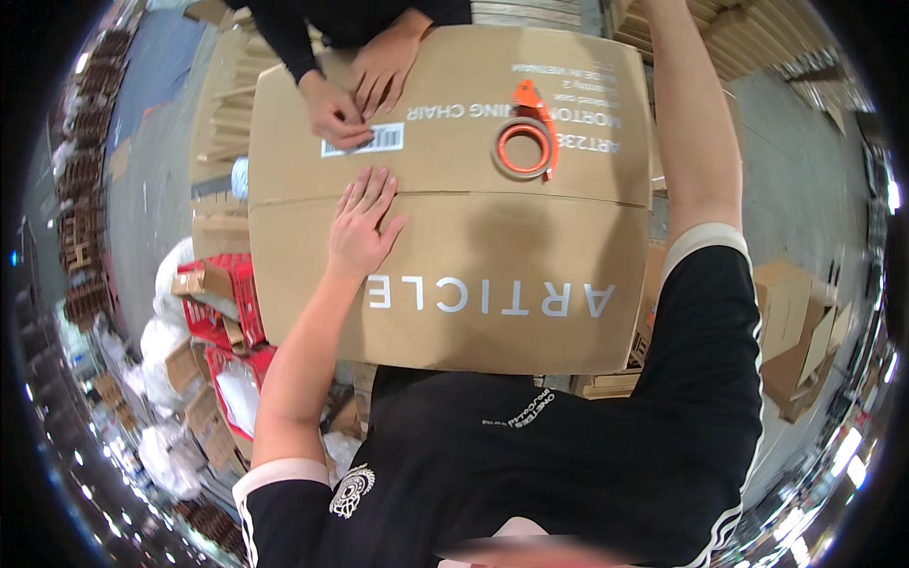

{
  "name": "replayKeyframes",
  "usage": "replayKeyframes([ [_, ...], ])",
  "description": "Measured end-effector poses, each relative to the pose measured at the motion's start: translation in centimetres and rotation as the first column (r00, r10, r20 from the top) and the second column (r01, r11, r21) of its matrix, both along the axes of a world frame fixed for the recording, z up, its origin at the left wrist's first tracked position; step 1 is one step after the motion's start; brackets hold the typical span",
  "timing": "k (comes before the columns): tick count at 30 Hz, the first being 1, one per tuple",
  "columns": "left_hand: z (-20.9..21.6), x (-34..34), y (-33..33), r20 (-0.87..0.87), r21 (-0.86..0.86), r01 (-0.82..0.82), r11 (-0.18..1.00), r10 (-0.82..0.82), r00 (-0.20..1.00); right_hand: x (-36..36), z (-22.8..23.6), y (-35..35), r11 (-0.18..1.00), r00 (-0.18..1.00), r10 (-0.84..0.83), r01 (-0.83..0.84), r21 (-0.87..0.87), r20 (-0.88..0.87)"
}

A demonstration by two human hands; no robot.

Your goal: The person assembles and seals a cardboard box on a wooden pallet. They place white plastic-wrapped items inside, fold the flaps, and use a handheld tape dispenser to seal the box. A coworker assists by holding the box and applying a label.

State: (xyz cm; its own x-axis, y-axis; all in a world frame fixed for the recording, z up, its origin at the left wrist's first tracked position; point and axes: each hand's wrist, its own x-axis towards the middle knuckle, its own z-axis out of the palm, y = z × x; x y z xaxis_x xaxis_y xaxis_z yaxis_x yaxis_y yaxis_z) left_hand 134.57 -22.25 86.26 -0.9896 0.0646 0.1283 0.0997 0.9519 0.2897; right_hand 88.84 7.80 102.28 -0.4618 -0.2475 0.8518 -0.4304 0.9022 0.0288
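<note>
- Right before the person in the black shirt [530, 454] lies a large closed cardboard box [445, 227], its middle seam running from left to right; what carries it is mostly hidden.
- The person's left hand [362, 227] rests flat upon the box, its fingertips reaching past the seam; the grip is opened wide, with the fingers nearly straight, and has hold of nothing.
- The right forearm [699, 133] stretches forward beyond the right edge of the box, and the right hand is outside the view, so one cannot tell its grip.
- On the far right part of the box lies an orange tape dispenser [546, 142] with its roll.
- At the far left, a co-worker's curled hand [334, 118] is at the white label [390, 139]; whether it holds something cannot be told. The co-worker's other hand [386, 64] is just beside it.
- Near the left side stand red crates [248, 295].
</note>
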Motion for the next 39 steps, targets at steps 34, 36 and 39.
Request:
replayKeyframes([
  [34,-0.2,4.6,1.3,-0.019,-0.003,-0.026,1.0,0.026,0.999,22.2,-22.0,16.8,0.532,0.109,0.769,0.438,-0.725,0.63],
  [36,-0.3,5.0,1.2,-0.031,-0.003,-0.009,1.0,0.009,0.999,25.1,-19.0,17.6,0.665,0.079,0.673,0.37,-0.649,0.735],
  [39,-0.8,5.3,0.8,-0.08,0.009,-0.014,1.0,0.015,0.997,29.2,-14.7,19.2,0.855,0.021,0.477,0.22,-0.469,0.879],
])
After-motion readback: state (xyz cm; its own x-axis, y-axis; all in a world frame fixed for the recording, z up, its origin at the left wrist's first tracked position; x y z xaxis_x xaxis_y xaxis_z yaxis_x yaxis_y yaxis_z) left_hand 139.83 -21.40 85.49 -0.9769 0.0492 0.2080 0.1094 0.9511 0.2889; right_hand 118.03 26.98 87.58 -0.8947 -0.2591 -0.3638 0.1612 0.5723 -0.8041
